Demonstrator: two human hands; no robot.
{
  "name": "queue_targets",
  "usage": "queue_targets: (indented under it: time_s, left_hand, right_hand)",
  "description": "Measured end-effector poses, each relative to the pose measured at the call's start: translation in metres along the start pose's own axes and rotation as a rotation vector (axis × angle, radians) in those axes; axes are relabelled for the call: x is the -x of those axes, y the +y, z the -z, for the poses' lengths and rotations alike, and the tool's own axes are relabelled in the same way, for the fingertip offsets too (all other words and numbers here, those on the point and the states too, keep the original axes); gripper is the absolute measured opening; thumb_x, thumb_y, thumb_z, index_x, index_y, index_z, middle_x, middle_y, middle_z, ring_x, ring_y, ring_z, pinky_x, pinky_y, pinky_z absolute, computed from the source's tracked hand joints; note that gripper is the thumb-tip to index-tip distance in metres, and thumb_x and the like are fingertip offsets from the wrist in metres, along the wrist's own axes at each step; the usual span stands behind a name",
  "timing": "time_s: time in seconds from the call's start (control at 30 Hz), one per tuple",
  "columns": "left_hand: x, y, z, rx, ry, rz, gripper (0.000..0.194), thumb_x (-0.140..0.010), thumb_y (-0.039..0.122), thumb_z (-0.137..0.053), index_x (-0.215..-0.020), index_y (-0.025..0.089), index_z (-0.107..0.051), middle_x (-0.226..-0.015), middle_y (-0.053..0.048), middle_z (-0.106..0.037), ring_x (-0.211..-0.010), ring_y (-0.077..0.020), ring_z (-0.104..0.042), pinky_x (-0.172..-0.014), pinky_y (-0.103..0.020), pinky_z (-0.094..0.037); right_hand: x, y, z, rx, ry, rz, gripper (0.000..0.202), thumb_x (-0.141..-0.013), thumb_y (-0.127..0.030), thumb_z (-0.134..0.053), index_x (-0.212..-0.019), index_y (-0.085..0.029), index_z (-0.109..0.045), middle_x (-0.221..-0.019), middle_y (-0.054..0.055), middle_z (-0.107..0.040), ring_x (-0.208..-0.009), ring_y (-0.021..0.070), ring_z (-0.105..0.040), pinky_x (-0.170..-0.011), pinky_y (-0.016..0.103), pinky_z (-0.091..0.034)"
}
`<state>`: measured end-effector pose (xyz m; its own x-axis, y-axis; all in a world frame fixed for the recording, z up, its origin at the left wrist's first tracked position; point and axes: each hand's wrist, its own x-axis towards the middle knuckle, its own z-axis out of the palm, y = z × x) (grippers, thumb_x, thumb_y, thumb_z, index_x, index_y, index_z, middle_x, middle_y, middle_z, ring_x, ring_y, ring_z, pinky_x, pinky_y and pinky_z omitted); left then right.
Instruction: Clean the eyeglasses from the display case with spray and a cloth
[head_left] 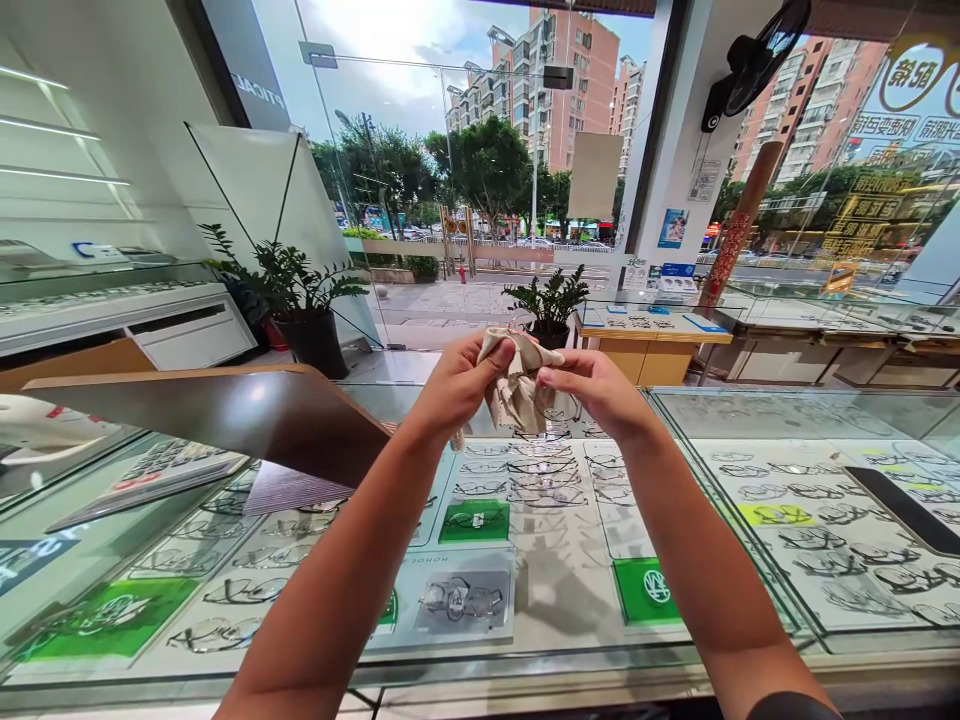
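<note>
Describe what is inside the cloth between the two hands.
Apparently glasses: a thin curved rim shows beside the cloth, below the right hand. The folds cover whatever else is inside, so that cannot be seen.

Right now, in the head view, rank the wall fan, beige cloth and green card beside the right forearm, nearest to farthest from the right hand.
1. Beige cloth: against the right hand, on its left.
2. Green card: lower down, inside the glass counter.
3. Wall fan: upper right, beyond the glass counter.
</note>
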<state>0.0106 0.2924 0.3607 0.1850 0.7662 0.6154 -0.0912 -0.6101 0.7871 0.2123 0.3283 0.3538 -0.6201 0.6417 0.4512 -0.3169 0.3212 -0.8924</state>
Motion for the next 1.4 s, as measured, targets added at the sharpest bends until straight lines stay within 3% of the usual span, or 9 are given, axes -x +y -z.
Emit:
queue_targets:
  time_s: [0.1,0.37,0.63,0.9,1.03,1.13,1.2,1.27,1.4]
  left_hand:
    - [0.0,0.0,-0.001,0.003,-0.032,0.005,0.042,-0.078,0.05,-0.092,-0.101,0.018,-0.076,-0.087,-0.005,-0.075,-0.071,-0.0155,-0.067,-0.065,-0.025,-0.055]
    - [0.004,-0.016,-0.031,-0.052,0.378,-0.065,0.052,-0.085,0.066,-0.081,-0.075,0.018,-0.064,-0.064,0.002,-0.061,-0.053,-0.0093,-0.051,-0.051,-0.022,-0.043]
    - [-0.008,-0.021,-0.013,0.1,0.32,0.097,0.061,-0.076,0.077,-0.08,-0.089,0.018,-0.074,-0.066,-0.002,-0.069,-0.059,-0.0164,-0.066,-0.053,-0.026,-0.052]
    - [-0.007,-0.019,0.007,-0.149,0.329,0.079,0.051,-0.086,0.069,-0.075,-0.103,0.02,-0.075,-0.068,0.002,-0.06,-0.059,-0.0118,-0.055,-0.055,-0.023,-0.047]
    - [-0.004,-0.011,0.018,-0.438,0.265,-0.025,0.05,-0.092,0.064,-0.071,-0.069,0.02,-0.065,-0.056,0.004,-0.046,-0.051,-0.011,-0.041,-0.05,-0.025,-0.034]
    - [-0.002,-0.007,0.021,-0.673,0.222,-0.242,0.062,-0.097,0.056,-0.068,-0.052,0.019,-0.048,-0.056,0.002,-0.045,-0.053,-0.0111,-0.039,-0.054,-0.027,-0.031]
    - [0.0,-0.006,0.02,-0.797,0.203,-0.396,0.051,-0.094,0.055,-0.074,-0.06,0.019,-0.058,-0.064,0.0,-0.055,-0.059,-0.0124,-0.047,-0.059,-0.028,-0.036]
    - [0.001,-0.007,0.018,-0.893,0.175,-0.5,0.04,-0.081,0.059,-0.086,-0.092,0.022,-0.074,-0.078,-0.001,-0.064,-0.067,-0.0145,-0.055,-0.063,-0.028,-0.043]
    - [0.003,-0.014,0.009,-0.99,0.119,-0.596,0.093,-0.063,0.067,-0.095,-0.141,0.027,-0.065,-0.113,-0.009,-0.07,-0.09,-0.021,-0.067,-0.075,-0.031,-0.054]
  right_hand:
    - [-0.001,0.004,0.002,-0.033,0.006,-0.017,0.032,-0.076,-0.047,-0.092,-0.093,-0.021,-0.082,-0.087,0.001,-0.071,-0.079,0.0146,-0.055,-0.081,0.032,-0.047]
    - [-0.006,0.014,-0.008,0.017,-0.025,-0.01,0.035,-0.077,-0.053,-0.091,-0.081,-0.021,-0.078,-0.078,0.0,-0.064,-0.074,0.0146,-0.051,-0.075,0.032,-0.043]
    - [-0.008,0.013,0.009,-0.061,0.135,-0.047,0.033,-0.072,-0.051,-0.094,-0.084,-0.024,-0.08,-0.094,0.002,-0.073,-0.088,0.0178,-0.061,-0.09,0.036,-0.049]
    - [0.0,0.0,0.03,-0.002,0.181,-0.013,0.031,-0.079,-0.052,-0.089,-0.088,-0.024,-0.078,-0.11,0.005,-0.079,-0.106,0.0195,-0.069,-0.102,0.037,-0.049]
    - [0.003,-0.002,0.038,0.019,0.089,-0.026,0.03,-0.085,-0.05,-0.086,-0.09,-0.022,-0.075,-0.098,0.004,-0.079,-0.099,0.0174,-0.071,-0.101,0.036,-0.051]
    - [0.006,-0.005,0.041,0.062,0.004,-0.046,0.029,-0.088,-0.048,-0.084,-0.088,-0.021,-0.073,-0.094,0.003,-0.077,-0.097,0.0171,-0.072,-0.1,0.036,-0.051]
    - [0.008,-0.008,0.044,0.109,-0.027,-0.056,0.028,-0.09,-0.048,-0.081,-0.087,-0.021,-0.073,-0.091,0.003,-0.076,-0.095,0.0177,-0.071,-0.098,0.036,-0.052]
    - [0.011,-0.012,0.047,0.161,-0.045,-0.063,0.027,-0.091,-0.047,-0.08,-0.086,-0.022,-0.073,-0.089,0.003,-0.076,-0.092,0.018,-0.07,-0.095,0.037,-0.052]
    - [0.017,-0.021,0.056,0.253,-0.095,-0.076,0.023,-0.094,-0.045,-0.076,-0.088,-0.023,-0.074,-0.089,0.003,-0.075,-0.09,0.0179,-0.068,-0.093,0.036,-0.051]
